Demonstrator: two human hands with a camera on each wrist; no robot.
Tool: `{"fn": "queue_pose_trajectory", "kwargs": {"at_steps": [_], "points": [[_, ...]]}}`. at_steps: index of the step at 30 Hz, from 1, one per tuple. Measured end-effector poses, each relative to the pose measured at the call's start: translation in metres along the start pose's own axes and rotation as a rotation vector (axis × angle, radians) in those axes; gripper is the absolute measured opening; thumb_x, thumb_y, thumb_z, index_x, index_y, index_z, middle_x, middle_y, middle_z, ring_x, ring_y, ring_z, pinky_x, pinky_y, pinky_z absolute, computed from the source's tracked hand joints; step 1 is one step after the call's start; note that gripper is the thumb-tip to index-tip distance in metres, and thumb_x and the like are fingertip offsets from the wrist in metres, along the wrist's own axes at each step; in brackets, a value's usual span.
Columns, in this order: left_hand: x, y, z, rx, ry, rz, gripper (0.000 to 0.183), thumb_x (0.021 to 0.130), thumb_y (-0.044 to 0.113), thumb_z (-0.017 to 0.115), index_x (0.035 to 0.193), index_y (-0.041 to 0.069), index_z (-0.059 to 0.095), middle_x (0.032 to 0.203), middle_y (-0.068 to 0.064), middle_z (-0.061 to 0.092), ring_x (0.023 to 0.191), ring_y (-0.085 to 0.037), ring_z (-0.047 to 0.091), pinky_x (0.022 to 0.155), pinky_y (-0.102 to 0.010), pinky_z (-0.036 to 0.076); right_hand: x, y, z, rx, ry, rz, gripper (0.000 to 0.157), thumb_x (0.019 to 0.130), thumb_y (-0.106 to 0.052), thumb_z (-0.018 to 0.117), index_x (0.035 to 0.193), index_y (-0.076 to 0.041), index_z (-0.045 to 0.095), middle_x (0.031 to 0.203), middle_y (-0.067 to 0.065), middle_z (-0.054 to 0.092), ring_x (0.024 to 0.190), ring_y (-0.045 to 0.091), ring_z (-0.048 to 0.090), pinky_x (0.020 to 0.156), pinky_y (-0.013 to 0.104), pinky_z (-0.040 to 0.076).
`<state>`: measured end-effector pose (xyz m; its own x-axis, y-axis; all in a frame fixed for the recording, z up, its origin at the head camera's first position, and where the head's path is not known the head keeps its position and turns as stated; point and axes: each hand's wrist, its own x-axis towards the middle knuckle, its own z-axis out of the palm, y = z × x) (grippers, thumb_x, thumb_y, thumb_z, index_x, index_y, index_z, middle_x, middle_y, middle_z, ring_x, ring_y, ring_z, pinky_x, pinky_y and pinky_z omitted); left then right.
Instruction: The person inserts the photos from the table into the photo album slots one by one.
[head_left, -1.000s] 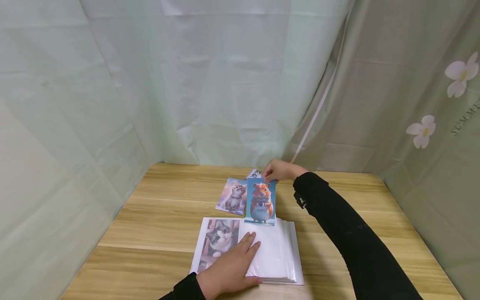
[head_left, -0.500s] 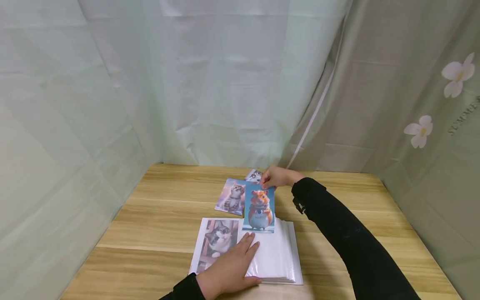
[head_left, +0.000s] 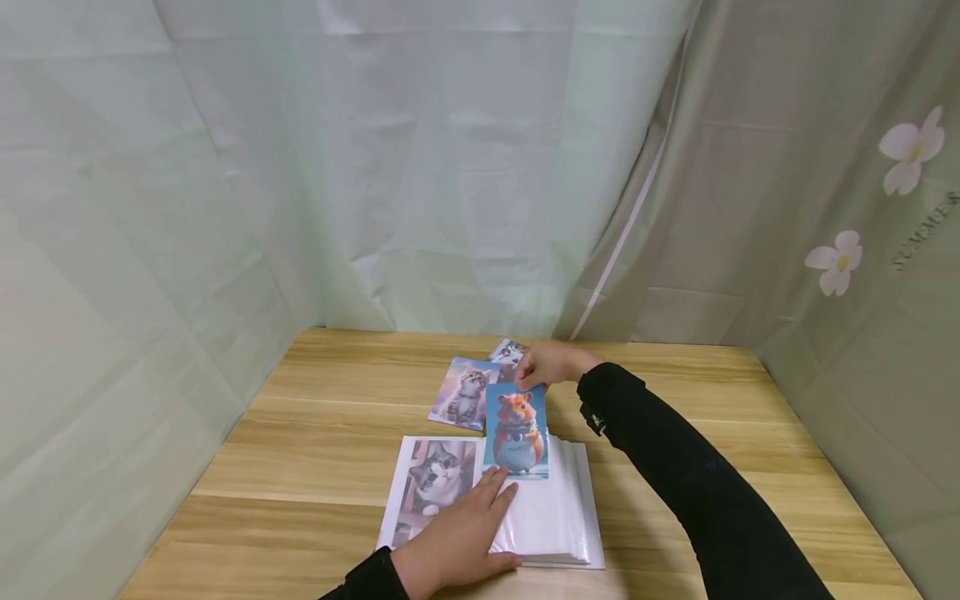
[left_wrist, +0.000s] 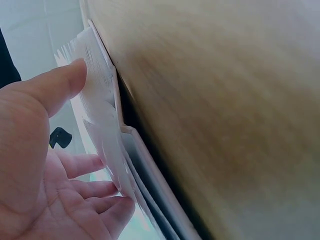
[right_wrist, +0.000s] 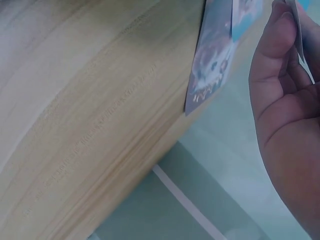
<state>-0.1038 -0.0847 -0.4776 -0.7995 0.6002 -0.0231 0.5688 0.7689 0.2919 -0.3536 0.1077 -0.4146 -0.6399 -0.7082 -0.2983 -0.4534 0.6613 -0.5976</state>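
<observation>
A photo album (head_left: pixel 536 517) lies spread on the table, a grey-and-white cat picture (head_left: pixel 438 479) in its left page. My left hand (head_left: pixel 465 529) rests on the album with fingers extended, the fingertips on the right page; in the left wrist view the album's page edges (left_wrist: pixel 95 75) sit beside the thumb. Between thumb and fingers, my right hand (head_left: pixel 551 365) pinches the top edge of a blue hamster picture card (head_left: pixel 517 432). The card's lower part overlaps the right page's upper half, its bottom edge close to my left fingertips. In the right wrist view, my right hand (right_wrist: pixel 287 85) shows the card edge-on.
Behind the album lie a kitten card (head_left: pixel 463 393) and another cat card (head_left: pixel 508 352), partly covered by my right hand. The wooden table (head_left: pixel 300 450) ends at a pale curtain (head_left: pixel 450 167) at the back and sides.
My right hand has moved toward me with the hamster card, which slid lower over the album's right page. My left hand has stayed in place on the album.
</observation>
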Motion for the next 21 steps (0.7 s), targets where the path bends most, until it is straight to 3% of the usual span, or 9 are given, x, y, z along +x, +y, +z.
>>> {"fn": "queue_pose_trajectory", "kwargs": {"at_steps": [9, 21], "points": [[0.001, -0.002, 0.002, -0.002, -0.003, -0.002, 0.088, 0.090, 0.062, 0.063, 0.151, 0.002, 0.040, 0.160, -0.020, 0.031, 0.147, -0.032, 0.031, 0.112, -0.042, 0.039, 0.000, -0.001, 0.007, 0.000, -0.057, -0.035, 0.012, 0.097, -0.009, 0.066, 0.094, -0.009, 0.077, 0.084, -0.005, 0.068, 0.067, 0.008, 0.056, 0.062, 0.024, 0.052], [0.002, -0.004, 0.003, -0.027, -0.005, -0.003, 0.088, 0.090, 0.061, 0.064, 0.150, 0.001, 0.041, 0.159, -0.021, 0.032, 0.146, -0.033, 0.033, 0.111, -0.044, 0.040, 0.000, -0.002, 0.017, 0.012, -0.088, 0.018, 0.010, 0.096, -0.011, 0.067, 0.095, -0.009, 0.077, 0.087, -0.004, 0.071, 0.070, 0.007, 0.058, 0.062, 0.025, 0.053]]}}
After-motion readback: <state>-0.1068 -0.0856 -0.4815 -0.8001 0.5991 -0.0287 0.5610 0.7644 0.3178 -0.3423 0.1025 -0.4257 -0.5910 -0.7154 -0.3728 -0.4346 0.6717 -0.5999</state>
